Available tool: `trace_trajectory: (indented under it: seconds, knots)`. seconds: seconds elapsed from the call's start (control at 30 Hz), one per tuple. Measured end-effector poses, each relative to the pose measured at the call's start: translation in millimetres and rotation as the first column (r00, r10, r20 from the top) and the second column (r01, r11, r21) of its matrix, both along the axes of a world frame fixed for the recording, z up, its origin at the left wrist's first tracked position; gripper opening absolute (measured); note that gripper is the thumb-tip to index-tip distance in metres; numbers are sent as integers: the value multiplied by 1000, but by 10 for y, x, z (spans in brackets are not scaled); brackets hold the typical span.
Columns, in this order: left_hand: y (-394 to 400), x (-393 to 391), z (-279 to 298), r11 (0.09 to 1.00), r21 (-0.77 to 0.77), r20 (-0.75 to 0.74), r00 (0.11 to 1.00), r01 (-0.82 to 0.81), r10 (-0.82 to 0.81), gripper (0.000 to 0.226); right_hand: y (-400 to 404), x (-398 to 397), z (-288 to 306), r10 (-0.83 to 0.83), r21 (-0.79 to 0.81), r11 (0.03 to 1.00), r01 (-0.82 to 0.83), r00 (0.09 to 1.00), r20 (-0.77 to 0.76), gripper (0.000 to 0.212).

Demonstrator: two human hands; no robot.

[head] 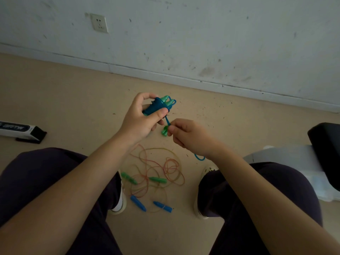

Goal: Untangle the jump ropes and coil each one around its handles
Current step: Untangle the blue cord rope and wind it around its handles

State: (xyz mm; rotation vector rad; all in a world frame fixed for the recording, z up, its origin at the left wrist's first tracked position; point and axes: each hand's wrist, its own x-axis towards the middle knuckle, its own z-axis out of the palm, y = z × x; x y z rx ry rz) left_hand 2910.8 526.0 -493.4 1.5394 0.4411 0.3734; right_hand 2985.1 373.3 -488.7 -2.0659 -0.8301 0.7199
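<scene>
Fingers of the left hand (139,115) are curled round the coiled blue jump rope (156,106); its free end (167,123) is pinched by the right hand (185,135). Final wrap underway; tucking is judged next.

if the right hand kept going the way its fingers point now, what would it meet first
Probably the left hand gripping the blue rope coiled around green plastic handles; the right hand pinches that thin blue rope's loose end, pointing up-left. Depth unclear.
</scene>
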Motion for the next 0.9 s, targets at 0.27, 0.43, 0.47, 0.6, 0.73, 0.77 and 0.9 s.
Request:
trace_trajectory:
  seconds: [0.27,0.43,0.47,0.6,0.73,0.77,0.9]
  knots:
    - [4,27,-36,982,184,21,998,53,-58,39,24,22,-36,-138,26,990,137,990,1,19]
    - [-47,20,-41,942,337,51,998,8,-27,47,9,4,-2,-123,65,991,117,989,84,18]
    - [-38,25,-47,940,342,42,999,9,-25,48,5,3,6,-114,73,992,107,989,92,18]
    - [57,29,-92,918,377,-88,992,119,-92,46,-71,51,47,-86,138,988,69,989,119,17]
    - [89,-6,-101,911,253,-214,937,327,-277,41,-164,98,112,-49,179,984,19,986,161,13]
    - [79,-12,-103,902,209,-242,914,377,-326,41,-170,93,121,-39,183,983,6,983,177,13]
    - [45,-27,-96,852,74,-313,823,519,-474,41,-170,89,121,-8,220,975,-26,988,152,14]
